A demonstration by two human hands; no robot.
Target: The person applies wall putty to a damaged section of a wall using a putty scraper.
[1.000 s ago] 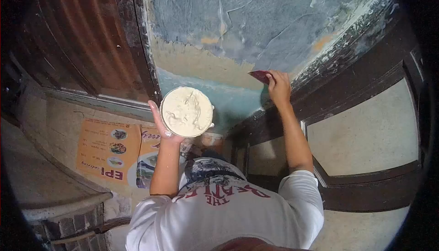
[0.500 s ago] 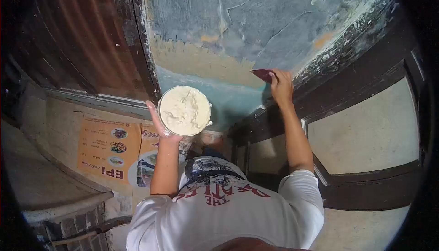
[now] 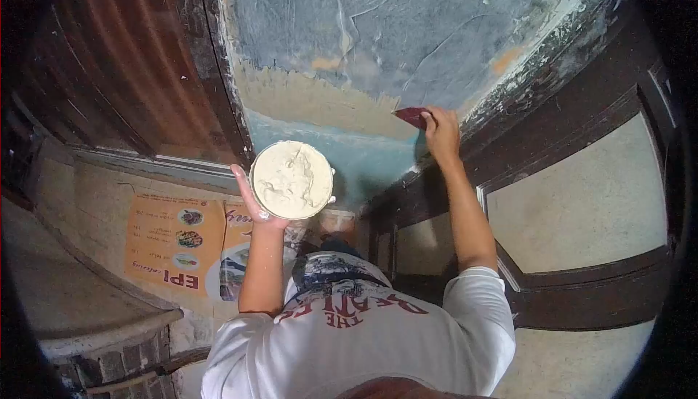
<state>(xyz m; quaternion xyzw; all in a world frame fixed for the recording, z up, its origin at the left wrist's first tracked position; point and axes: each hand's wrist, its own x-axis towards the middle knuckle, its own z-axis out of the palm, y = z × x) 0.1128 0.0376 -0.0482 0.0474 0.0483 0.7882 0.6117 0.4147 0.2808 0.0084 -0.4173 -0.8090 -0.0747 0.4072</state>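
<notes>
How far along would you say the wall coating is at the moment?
Partway, it seems. The upper wall looks coated, streaky grey-blue. In hand: the right hand holds a red scraper near its ragged lower edge; the left hand holds a tub of cream paste. Probably left: the beige band and turquoise strip below, which look plainer.

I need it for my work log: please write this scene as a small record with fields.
Left hand: holds round container
Contents: pale, thick paste, surface uneven
Right hand: holds dark red scraper
Scraper position: at the wall, near where grey meets tan; firm contact cannot be told
Wall colours: blue-grey, tan band, blue-green
Floor: orange printed sheet, lettered "EPI"
Clothing: white printed shirt
</notes>
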